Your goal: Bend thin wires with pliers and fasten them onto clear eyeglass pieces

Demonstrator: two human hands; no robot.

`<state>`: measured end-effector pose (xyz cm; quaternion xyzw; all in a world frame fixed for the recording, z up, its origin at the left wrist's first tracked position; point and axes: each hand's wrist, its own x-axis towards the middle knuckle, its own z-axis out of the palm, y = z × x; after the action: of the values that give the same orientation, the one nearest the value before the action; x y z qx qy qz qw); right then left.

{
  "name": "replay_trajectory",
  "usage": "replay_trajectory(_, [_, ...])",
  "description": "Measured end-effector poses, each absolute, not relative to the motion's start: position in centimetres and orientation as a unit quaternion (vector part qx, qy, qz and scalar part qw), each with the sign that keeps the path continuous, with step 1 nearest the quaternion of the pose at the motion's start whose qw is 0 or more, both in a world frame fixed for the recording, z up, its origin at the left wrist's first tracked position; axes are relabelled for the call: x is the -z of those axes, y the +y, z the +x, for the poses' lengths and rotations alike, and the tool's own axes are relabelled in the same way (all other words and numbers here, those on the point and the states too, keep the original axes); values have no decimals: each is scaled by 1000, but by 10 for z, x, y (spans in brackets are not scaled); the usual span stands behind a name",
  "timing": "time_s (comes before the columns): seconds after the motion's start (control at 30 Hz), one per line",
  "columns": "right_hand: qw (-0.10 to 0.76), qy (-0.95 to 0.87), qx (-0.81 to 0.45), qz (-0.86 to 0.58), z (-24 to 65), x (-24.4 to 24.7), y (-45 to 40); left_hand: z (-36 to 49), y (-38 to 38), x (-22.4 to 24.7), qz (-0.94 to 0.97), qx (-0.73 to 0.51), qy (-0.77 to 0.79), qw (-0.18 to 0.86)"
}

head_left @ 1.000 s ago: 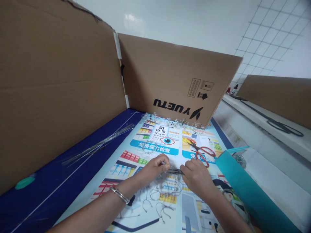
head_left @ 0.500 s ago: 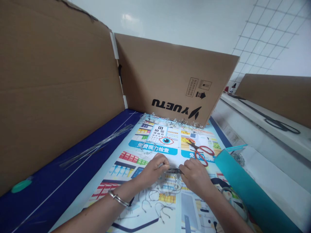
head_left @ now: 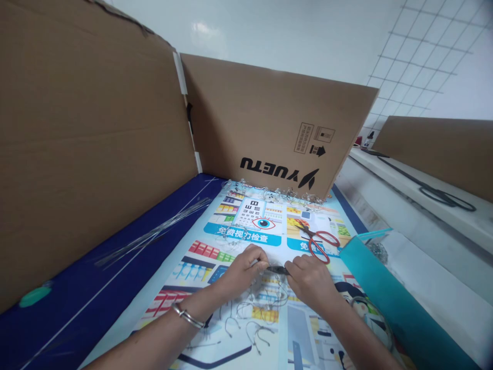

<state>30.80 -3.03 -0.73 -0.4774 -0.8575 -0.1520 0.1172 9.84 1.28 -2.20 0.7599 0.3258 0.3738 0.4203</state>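
Observation:
My right hand [head_left: 311, 280] is closed around small dark pliers [head_left: 278, 270], whose jaws point left. Just left of the jaw tips, my left hand [head_left: 246, 267] is closed in a pinch; what lies between its fingertips is too small to make out. Several bent wire pieces [head_left: 260, 334] lie below the hands on the printed sheet [head_left: 265, 252]. Red-handled scissors [head_left: 319, 244] rest beyond my right hand, partly open. More small wire pieces [head_left: 277, 195] are heaped along the far edge of the sheet.
Cardboard panels [head_left: 277, 123] stand at the back and left. Long straight wires [head_left: 154, 234] lie on the blue surface [head_left: 127, 293]. At right is a teal-sided box [head_left: 408, 298] with a wire bundle [head_left: 378, 251]. Black scissors [head_left: 442, 195] lie on a ledge.
The pliers have turned slightly, so their jaws show more clearly between my hands. Both hands have stayed nearly in place.

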Motion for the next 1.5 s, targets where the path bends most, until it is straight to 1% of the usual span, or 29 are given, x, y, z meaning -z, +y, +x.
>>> replay_trajectory(0.23, [104,-857,182,-472,306,-4,-30,97,13,23,747,-367,332,444])
replay_trajectory(0.53, [92,-844,198,-490,299,-3,-34,101,10,20,758,-362,370,396])
replay_trajectory(0.87, [115,-840,122,-517,298,-3,-36,103,7,22,776,-382,383,323])
replay_trajectory(1.23, [66,-811,87,-575,287,-15,-46,105,6,19,790,-379,385,289])
replay_trajectory(1.5, [34,-806,78,-585,282,-19,-49,104,4,21,789,-383,381,294])
